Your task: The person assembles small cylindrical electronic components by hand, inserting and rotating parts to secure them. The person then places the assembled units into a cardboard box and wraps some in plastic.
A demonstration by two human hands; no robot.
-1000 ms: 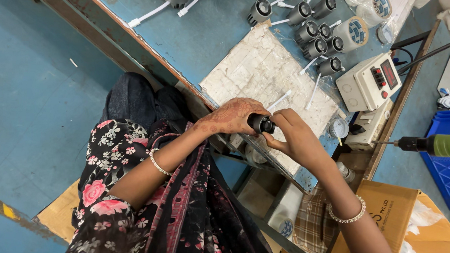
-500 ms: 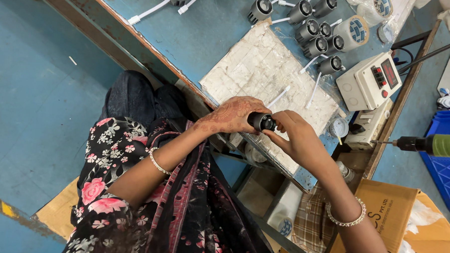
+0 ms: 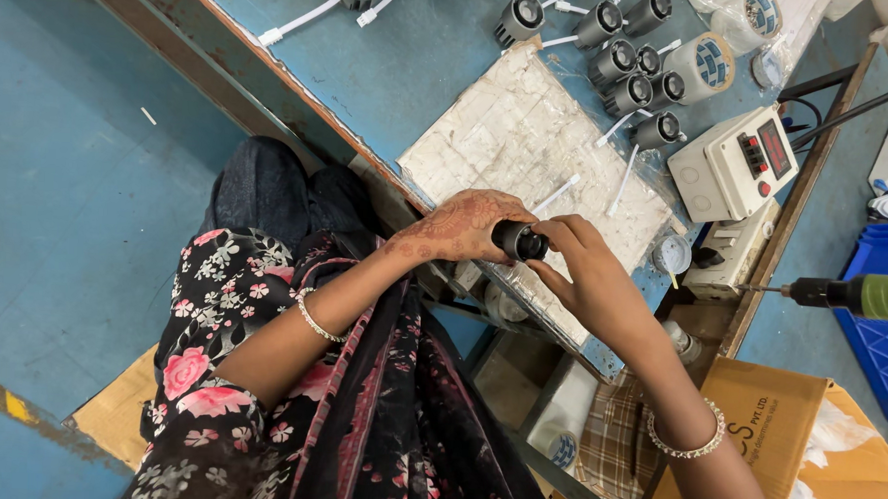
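Left hand [image 3: 460, 225] wraps small black cylindrical lamp housing [image 3: 519, 241] | right hand [image 3: 586, 274] fingers pinch its front rim | finished-looking grey cylindrical lamps [image 3: 628, 64] far right | fitting seemingly midway

A small black cylindrical lamp housing [image 3: 519, 241] with a round glass front sits near the frame's centre, lying on its side, clasped from both sides, a white lead trailing toward the upper right.

Assembly workshop, workbench [image 3: 391, 71], probably lamp housings [image 3: 628, 64]
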